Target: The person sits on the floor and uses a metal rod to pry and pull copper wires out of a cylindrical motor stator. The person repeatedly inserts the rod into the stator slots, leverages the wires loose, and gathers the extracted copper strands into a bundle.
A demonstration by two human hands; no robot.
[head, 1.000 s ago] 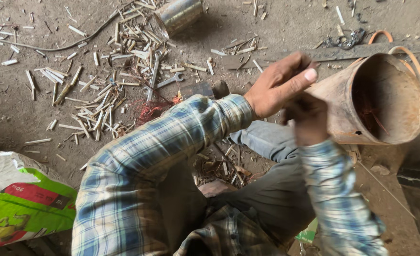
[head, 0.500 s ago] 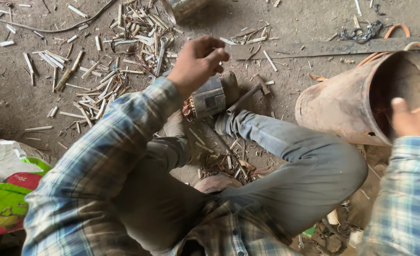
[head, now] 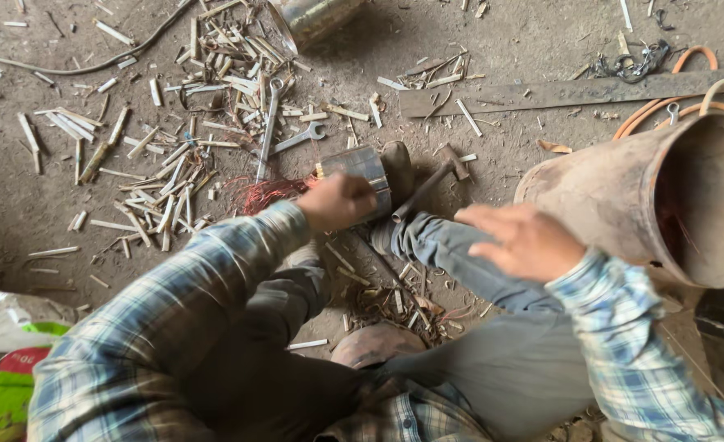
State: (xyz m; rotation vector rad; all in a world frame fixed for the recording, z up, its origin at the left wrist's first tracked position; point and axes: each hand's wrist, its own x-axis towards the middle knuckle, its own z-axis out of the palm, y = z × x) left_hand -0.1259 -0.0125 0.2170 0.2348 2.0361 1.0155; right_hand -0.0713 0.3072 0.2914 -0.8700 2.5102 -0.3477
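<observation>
My left hand (head: 341, 200) is closed over the near edge of a grey ribbed metal cylinder (head: 364, 166) that lies on the dirt floor by my shoe. A tuft of red copper wire (head: 260, 195) sticks out of the cylinder to the left. My right hand (head: 521, 241) hovers blurred above my knee with its fingers apart and nothing in it, just left of a rusty drum (head: 616, 196). A hammer (head: 436, 176) lies beside the cylinder.
Several short metal strips and two wrenches (head: 268, 123) litter the floor at upper left. A shiny can (head: 317, 16) lies at the top. Behind the drum are a flat steel bar (head: 558, 94) and orange hose (head: 665, 115). A green-and-white sack (head: 2, 393) sits at lower left.
My left hand has dropped from mid-air onto the metal cylinder. My right hand has left the drum's rim and swung left over my knee.
</observation>
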